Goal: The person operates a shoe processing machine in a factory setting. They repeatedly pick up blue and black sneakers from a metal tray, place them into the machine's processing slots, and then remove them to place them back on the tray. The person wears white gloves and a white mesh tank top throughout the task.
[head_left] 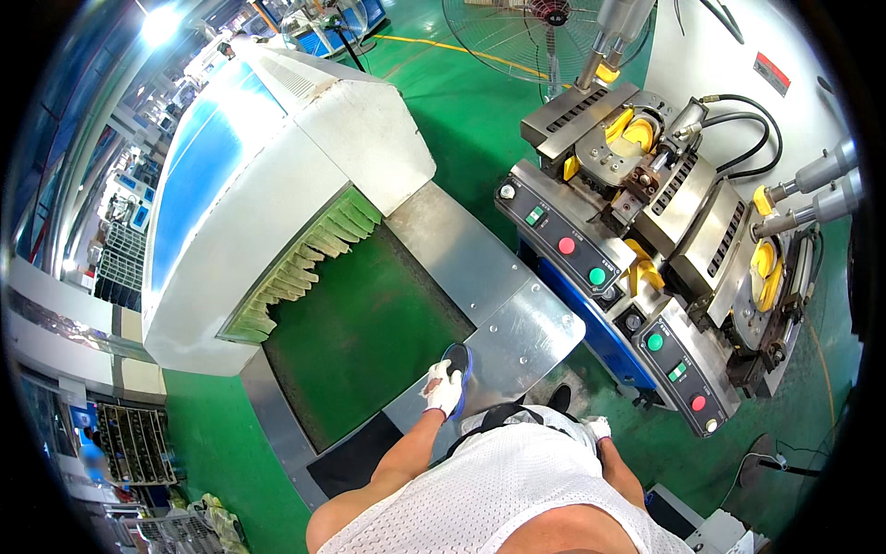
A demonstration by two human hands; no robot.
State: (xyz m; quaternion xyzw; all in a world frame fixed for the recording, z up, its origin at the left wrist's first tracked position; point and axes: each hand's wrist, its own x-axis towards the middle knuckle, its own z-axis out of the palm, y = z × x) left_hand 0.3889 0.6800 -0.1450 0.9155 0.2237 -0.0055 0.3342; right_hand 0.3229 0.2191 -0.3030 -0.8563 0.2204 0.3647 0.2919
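My left hand, in a white glove, is closed around a dark shoe with a blue edge. It holds the shoe over the near metal rim of a conveyor with a green belt. My right hand, also in a white glove, hangs low by my right hip. Its fingers are mostly hidden, and I cannot make out anything in it.
The belt runs under a fringed curtain into a white and blue machine. A metal ledge edges the belt. At right stands a two-station machine with button panels and yellow pads. Behind is a large fan.
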